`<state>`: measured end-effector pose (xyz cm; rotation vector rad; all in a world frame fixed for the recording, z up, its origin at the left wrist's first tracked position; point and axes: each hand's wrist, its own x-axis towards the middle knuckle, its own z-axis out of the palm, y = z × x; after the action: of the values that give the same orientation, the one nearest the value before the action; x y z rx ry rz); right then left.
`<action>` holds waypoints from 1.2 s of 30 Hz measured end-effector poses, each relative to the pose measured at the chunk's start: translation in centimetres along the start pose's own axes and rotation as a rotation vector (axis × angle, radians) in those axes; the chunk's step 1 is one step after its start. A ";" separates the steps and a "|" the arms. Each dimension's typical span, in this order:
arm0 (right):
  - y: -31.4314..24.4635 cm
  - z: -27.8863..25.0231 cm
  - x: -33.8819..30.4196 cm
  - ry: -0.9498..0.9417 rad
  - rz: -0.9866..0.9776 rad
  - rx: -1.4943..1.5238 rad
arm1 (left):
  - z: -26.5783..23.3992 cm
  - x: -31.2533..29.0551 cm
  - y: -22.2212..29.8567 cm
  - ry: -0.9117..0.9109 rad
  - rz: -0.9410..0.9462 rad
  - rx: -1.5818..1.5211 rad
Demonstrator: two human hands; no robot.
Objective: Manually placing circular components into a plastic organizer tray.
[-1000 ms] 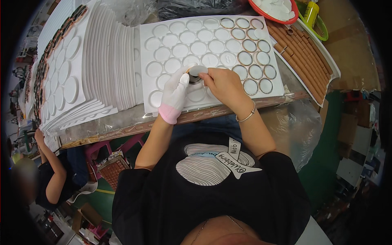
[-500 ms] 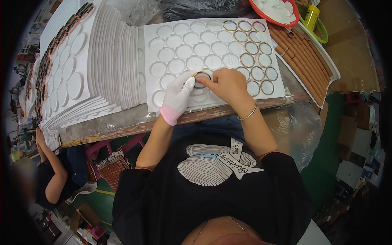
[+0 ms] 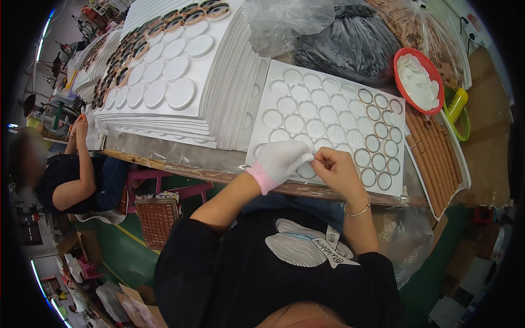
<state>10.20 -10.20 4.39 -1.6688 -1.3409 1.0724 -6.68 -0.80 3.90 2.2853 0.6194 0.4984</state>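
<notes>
The surface [image 3: 219,161] ran across the scene, bearing a thick stack of white trays [image 3: 232,93] at left. Right of it lay a single white tray [image 3: 276,71] with round recesses [image 3: 320,97]; at far right sat a red basket [image 3: 431,64] of white discs [image 3: 418,82]. The gloved left hand [image 3: 287,158] was curled just beside the bare right hand [image 3: 333,167], its fingertips drawn together, over the tray's near part; I cannot tell what either pinched. Dark-rimmed rings [image 3: 376,136] occupied recesses on the tray's right side.

A pink stool [image 3: 195,189] stands on the green floor [image 3: 117,254].
</notes>
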 end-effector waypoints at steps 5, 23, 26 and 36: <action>-1.1 1.6 -0.1 -0.042 -0.210 -0.254 | -5.9 -0.6 3.6 -0.407 0.059 0.399; 6.5 -13.5 6.2 0.304 0.366 -0.766 | -29.9 15.9 -10.2 0.090 0.018 1.103; 6.9 -13.2 6.9 0.335 0.288 -0.727 | -29.8 15.2 -8.2 0.113 0.051 0.962; 11.9 -21.0 9.5 0.854 0.012 -0.397 | -24.7 8.7 3.0 0.425 0.144 0.628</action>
<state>35.02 -3.92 0.11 -2.0681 -0.9820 0.0174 -11.31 15.30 24.23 2.8509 0.9205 0.9878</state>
